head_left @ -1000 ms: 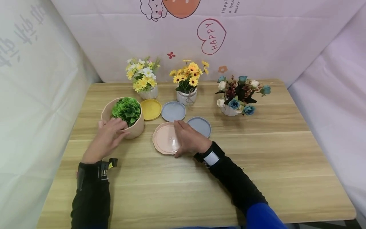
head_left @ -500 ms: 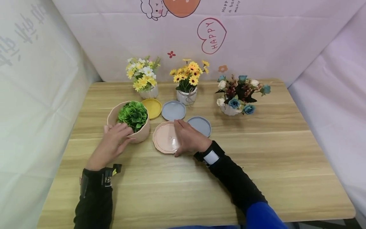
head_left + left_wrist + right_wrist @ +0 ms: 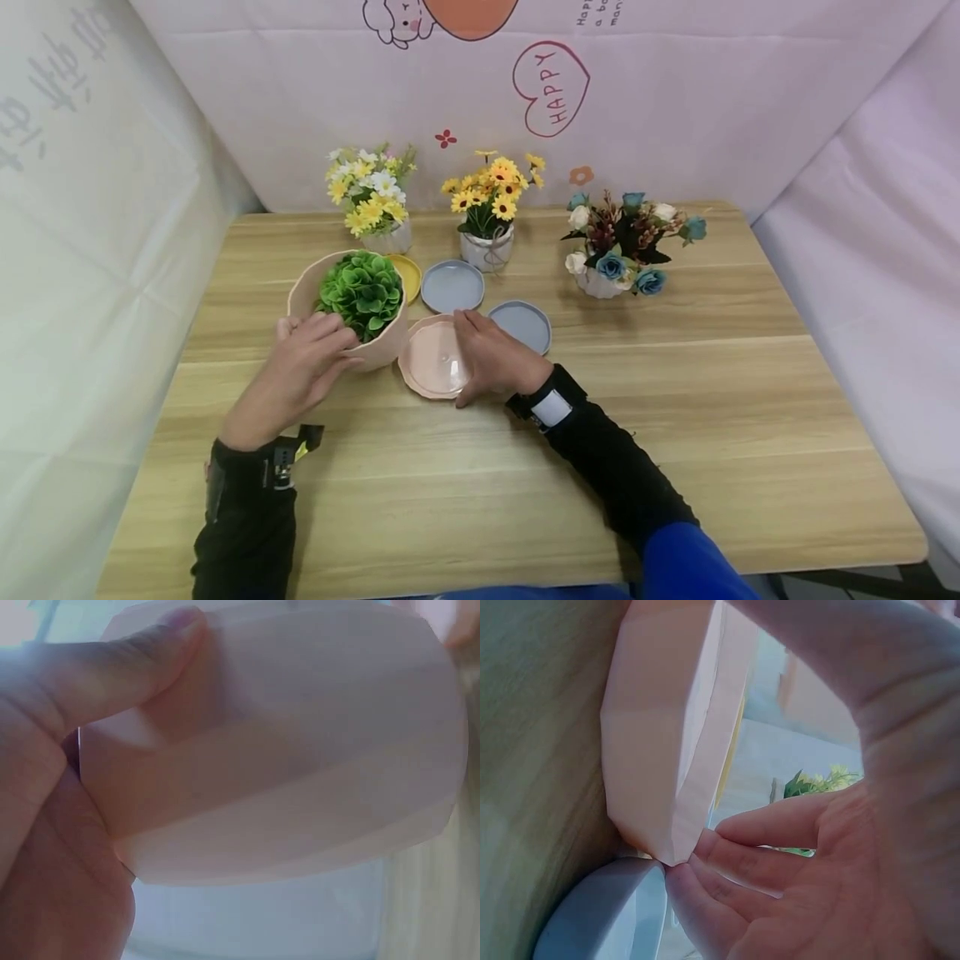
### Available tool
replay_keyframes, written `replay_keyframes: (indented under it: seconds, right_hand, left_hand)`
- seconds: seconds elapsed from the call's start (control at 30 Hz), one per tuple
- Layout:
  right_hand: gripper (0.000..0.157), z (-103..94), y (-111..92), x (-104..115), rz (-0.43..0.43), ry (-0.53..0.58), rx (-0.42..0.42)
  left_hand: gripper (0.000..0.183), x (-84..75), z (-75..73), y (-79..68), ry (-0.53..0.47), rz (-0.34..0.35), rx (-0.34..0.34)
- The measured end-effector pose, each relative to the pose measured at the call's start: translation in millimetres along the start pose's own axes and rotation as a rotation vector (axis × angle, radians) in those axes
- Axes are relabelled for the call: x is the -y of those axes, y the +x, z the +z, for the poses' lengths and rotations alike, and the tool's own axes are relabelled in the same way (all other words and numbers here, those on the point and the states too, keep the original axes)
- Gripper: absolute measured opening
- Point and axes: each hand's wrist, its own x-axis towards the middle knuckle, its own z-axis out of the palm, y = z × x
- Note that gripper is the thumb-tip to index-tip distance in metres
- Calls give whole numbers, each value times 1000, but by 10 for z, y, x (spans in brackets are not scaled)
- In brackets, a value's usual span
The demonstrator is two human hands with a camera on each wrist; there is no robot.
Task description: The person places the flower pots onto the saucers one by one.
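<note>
A pink, faceted round pot (image 3: 388, 343) filled with a ball of green artificial foliage (image 3: 362, 292) is held at its near left rim by the left hand (image 3: 292, 367); its wall is pinched in that grip, with the thumb laid along the outside. Whether the base is touched by the wooden tabletop (image 3: 750, 417) cannot be told. Just to the right, a shallow pink dish with a scalloped edge (image 3: 429, 358) is spanned at its right side by the right hand (image 3: 498, 358), its edge held in a wide grip between thumb and fingertips. Behind, a round yellow dish (image 3: 409, 277) is partly hidden by the pot, beside two round grey-blue dishes (image 3: 452, 287). Farther back, yellow-and-white, orange-yellow, and blue-and-white artificial flowers (image 3: 367, 187) are held in three small white pots (image 3: 487, 250).
</note>
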Motion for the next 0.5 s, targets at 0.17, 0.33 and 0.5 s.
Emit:
replay_keyframes:
  seconds: [0.17, 0.33, 0.5]
  right_hand:
    - [142, -1, -11, -15, -30, 5, -24]
    - [143, 14, -10, -41, -72, 17, -56]
    - [146, -16, -9, -115, -92, 126, -46]
  left_hand:
    - [26, -113, 53, 127, -52, 63, 1]
    - [24, -203, 181, 207, -61, 115, 25]
    - [23, -265, 314, 267, -62, 152, 58]
